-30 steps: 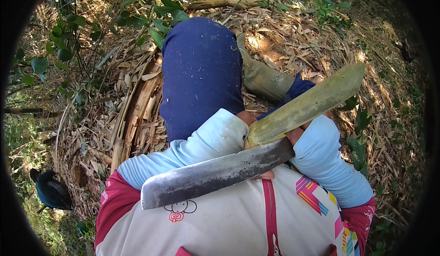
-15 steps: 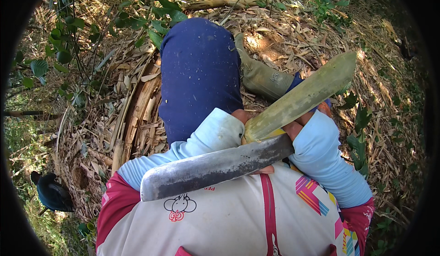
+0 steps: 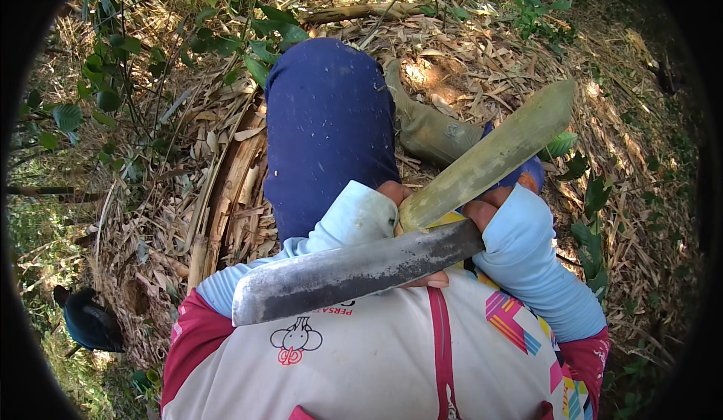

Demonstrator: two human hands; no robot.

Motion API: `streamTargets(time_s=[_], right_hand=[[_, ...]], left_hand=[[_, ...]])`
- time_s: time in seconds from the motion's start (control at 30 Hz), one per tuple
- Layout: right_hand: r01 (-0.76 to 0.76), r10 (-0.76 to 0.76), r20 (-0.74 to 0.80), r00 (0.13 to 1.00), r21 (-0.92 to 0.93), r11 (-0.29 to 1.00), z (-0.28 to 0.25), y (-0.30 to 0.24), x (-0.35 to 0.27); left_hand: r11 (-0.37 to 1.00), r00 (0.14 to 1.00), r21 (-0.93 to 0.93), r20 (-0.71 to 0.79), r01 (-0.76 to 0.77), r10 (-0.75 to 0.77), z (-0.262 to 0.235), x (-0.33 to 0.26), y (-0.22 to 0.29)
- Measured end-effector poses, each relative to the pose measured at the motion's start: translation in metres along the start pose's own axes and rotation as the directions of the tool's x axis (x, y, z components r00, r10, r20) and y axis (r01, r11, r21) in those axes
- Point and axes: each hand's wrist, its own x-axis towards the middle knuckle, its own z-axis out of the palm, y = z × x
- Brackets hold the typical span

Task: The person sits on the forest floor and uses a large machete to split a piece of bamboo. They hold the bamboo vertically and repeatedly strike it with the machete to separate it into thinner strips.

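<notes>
A machete (image 3: 354, 273) lies across the front of my shirt, its broad dark blade with a bright edge reaching out to the left. My right hand (image 3: 482, 211) is closed at the blade's right end, around a handle that is mostly hidden. Just above the blade, a length of green bamboo (image 3: 489, 153) slants up to the right and ends in an angled tip. My left hand (image 3: 395, 193) is closed at the bamboo's lower end. Blade and bamboo hide much of both hands. Some fingertips show beneath the blade.
My bent knee in blue trousers (image 3: 327, 126) rises ahead, with a muddy boot (image 3: 437, 135) beside it. Dry leaves and a split log (image 3: 230, 187) cover the ground. Leafy plants (image 3: 98, 81) stand at upper left. A dark bird-like shape (image 3: 89, 321) is at far left.
The bamboo's tip has shifted slightly left and down. My knee sits a little lower in view. Both hands keep their hold, and the machete has barely moved.
</notes>
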Motion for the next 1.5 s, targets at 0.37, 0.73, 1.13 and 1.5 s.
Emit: streamTargets(time_s=[0.37,0.73,1.13,1.5], right_hand=[[-0.005,0.017,-0.028,0.999,0.382,0.924,0.0,-0.003,0.011],[-0.27,0.36,0.051,0.932,0.76,0.591,0.004,-0.022,0.044],[-0.129,0.318,-0.067,0.946,0.82,0.558,0.007,-0.006,0.039],[-0.071,0.116,-0.058,0.992,0.503,0.861,-0.007,0.0,0.024]], left_hand=[[0.989,0.976,-0.072,-0.165,0.132,-0.143,0.001,-0.005,0.007],[0.943,0.953,-0.306,-0.302,-0.127,0.031,0.009,0.005,-0.02],[0.985,0.966,-0.15,-0.256,-0.081,0.04,-0.001,-0.001,0.005],[0.888,0.929,-0.355,-0.327,-0.291,0.174,-0.004,-0.01,-0.018]])
